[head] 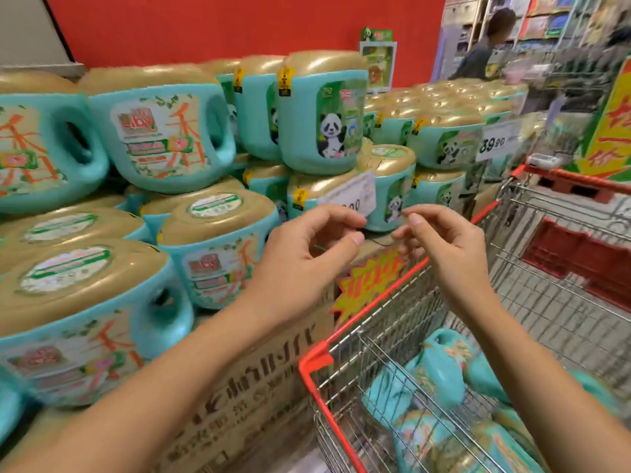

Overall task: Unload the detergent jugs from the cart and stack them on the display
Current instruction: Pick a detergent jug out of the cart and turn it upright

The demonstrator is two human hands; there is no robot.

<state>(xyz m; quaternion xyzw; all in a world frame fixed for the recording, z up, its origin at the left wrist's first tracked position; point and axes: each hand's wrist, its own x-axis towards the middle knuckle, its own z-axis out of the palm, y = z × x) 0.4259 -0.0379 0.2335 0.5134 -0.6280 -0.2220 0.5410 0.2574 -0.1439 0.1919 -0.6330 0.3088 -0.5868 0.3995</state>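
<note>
Closest to me is the wire cart [319,356] with its red rim, cut off by the bottom edge. Through the mesh I make out teal jugs [444,367] lying on their sides, too blurred to count. Both forearms reach forward above it, the hands up in the air clear of those jugs. The left hand [307,247] has its fingers curled and the thumb brought up near the forefinger. The right hand [440,244] is curled much the same way just beside it, fingertips facing. A thin dark strand [379,243] shows between them, but it is too fine for me to tell whether either hand pinches it or holds nothing. To the left the display [160,131] is piled with the same teal, gold-topped jugs, two and three high. They rest on a printed cardboard box [259,380] whose lettering is partly covered by the left arm. A white price card [351,194] leans on the stack just behind the left hand's fingers, which hide part of its figures. A yellow starburst sign [368,281] pokes out below the hands. Behind it all is a red wall [239,25]. Off to the right a red crate [580,261] sits beyond the cart wires, and a person [485,49] stands by blurred shelves at the far end.
</note>
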